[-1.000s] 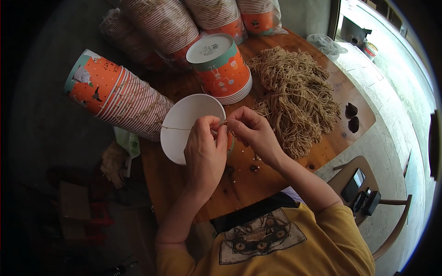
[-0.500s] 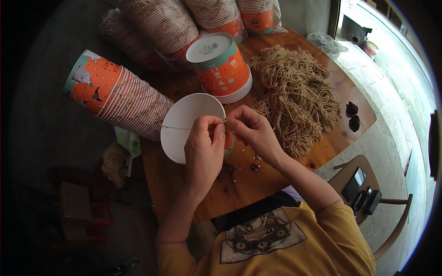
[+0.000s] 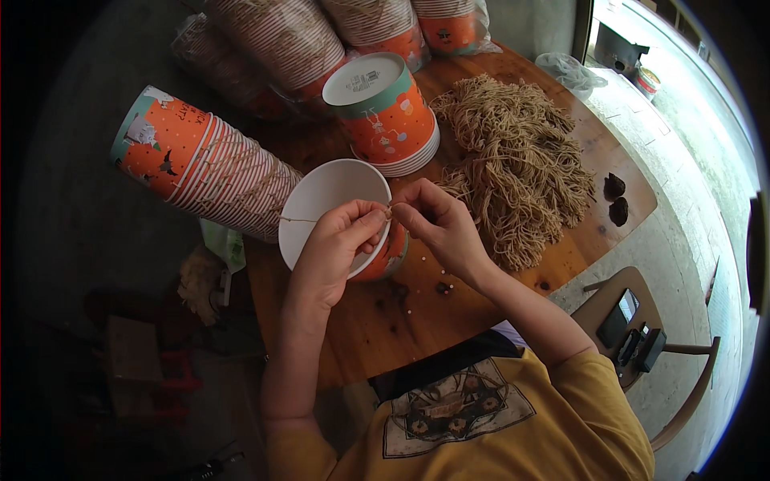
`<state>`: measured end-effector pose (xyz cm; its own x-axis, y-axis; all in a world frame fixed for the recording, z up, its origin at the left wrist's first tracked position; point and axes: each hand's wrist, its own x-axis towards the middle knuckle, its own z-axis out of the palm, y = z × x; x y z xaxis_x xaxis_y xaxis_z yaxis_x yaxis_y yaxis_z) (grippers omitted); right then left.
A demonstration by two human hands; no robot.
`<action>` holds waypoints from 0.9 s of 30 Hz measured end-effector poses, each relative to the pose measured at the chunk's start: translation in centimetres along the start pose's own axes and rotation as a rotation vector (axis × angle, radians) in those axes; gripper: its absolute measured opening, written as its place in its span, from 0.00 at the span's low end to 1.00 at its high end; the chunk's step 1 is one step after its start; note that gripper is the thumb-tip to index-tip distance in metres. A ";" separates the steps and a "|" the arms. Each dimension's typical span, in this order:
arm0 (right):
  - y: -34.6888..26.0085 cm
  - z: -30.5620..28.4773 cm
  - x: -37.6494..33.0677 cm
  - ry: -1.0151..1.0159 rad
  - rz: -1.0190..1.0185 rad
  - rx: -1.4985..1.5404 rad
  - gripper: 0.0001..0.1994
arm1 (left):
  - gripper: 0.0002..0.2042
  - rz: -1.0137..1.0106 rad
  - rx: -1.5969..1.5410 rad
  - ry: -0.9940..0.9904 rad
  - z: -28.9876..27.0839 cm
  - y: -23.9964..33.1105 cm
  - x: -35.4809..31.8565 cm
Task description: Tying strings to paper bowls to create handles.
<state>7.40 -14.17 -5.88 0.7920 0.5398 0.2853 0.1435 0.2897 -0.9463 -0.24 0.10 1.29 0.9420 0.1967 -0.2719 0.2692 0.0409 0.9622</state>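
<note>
Wooden counter (image 3: 449, 321), round, carries all items. At its far edge lie bagged stacks of striped paper cups (image 3: 273, 40). A loose stack of orange cups (image 3: 200, 164) lies on its side at the left. An upturned orange cup stack (image 3: 385, 112), teal band at the rim, stands at centre. A heap of tan string (image 3: 517, 164) covers the right half. One orange paper cup (image 3: 337, 216) with a white, empty interior lies tipped under the hands. Left hand (image 3: 333, 252): grip pressed together, pinching a thin string (image 3: 298, 220) stretched across the cup mouth. Right hand (image 3: 437, 224): fingertips pinched on the same string, touching the left.
</note>
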 end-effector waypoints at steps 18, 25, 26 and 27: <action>-0.2 0.1 -0.7 0.035 -0.252 -0.243 0.07 | 0.06 -0.059 -0.143 -0.053 -0.4 -0.2 0.3; -0.4 0.1 -0.5 0.068 -0.273 -0.337 0.08 | 0.07 -0.005 -0.061 -0.025 0.0 -0.3 0.0; -0.5 0.0 -0.4 0.068 -0.272 -0.337 0.08 | 0.07 0.019 -0.027 -0.006 0.2 -0.3 0.0; -0.5 -0.1 -0.3 0.083 -0.370 -0.446 0.08 | 0.07 0.018 -0.028 -0.007 0.4 -0.4 -0.1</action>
<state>7.15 -14.56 -5.46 0.6827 0.3972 0.6133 0.6411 0.0770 -0.7636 -0.32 -0.30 0.96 0.9480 0.1911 -0.2546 0.2466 0.0649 0.9669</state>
